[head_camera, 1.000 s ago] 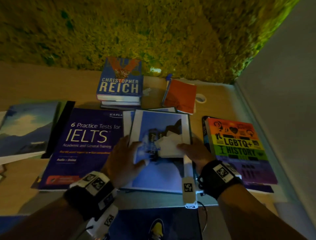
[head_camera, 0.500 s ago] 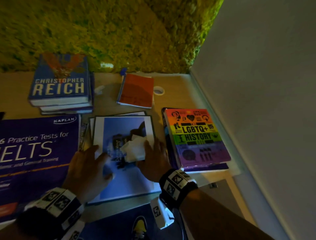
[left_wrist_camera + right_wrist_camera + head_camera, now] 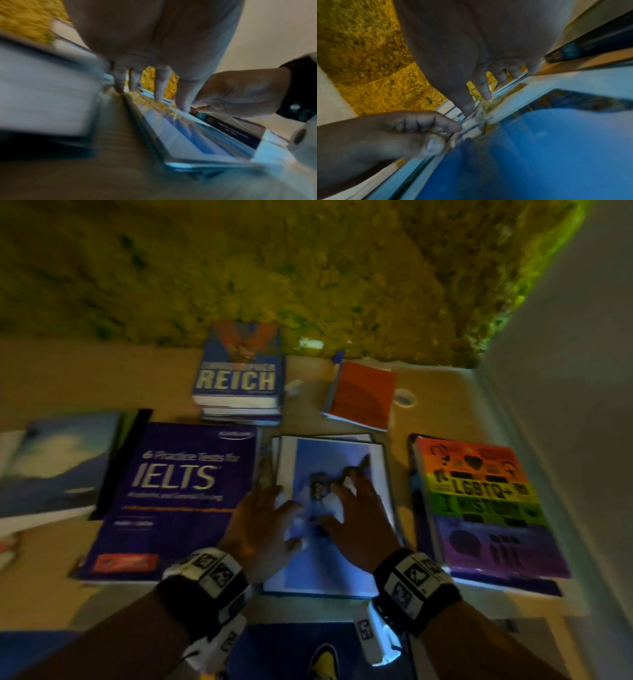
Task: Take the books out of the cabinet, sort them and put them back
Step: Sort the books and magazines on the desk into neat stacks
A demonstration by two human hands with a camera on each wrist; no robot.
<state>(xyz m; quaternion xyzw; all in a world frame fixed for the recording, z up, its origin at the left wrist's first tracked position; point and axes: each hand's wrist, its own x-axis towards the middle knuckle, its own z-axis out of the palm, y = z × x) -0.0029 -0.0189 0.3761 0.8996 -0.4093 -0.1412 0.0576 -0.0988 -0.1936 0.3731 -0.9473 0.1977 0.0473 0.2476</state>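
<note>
A thin blue book with a white border (image 3: 329,570) lies flat on the wooden table (image 3: 51,371), on top of one or two similar thin books. My left hand (image 3: 263,522) rests on its left part with fingers spread and straight. My right hand (image 3: 359,518) lies on the middle of the cover, fingers also straight. The left wrist view shows my left hand (image 3: 154,47) with fingertips down on the blue book (image 3: 197,142). In the right wrist view my right hand (image 3: 471,54) touches the same book (image 3: 556,148) near its far edge. Neither hand grips anything.
Around it lie the purple IELTS book (image 3: 171,494), a stack topped by the blue Reich book (image 3: 239,378), an orange booklet (image 3: 363,395), the rainbow LGBTQ+ History book (image 3: 486,508) and a sky-cover book (image 3: 58,460). A tape roll (image 3: 406,398) sits behind. A grey wall (image 3: 565,405) stands to the right.
My right hand has slid from the book's right edge onto the middle of the cover. The left hand stays on the left part. The head view swung right, then back.
</note>
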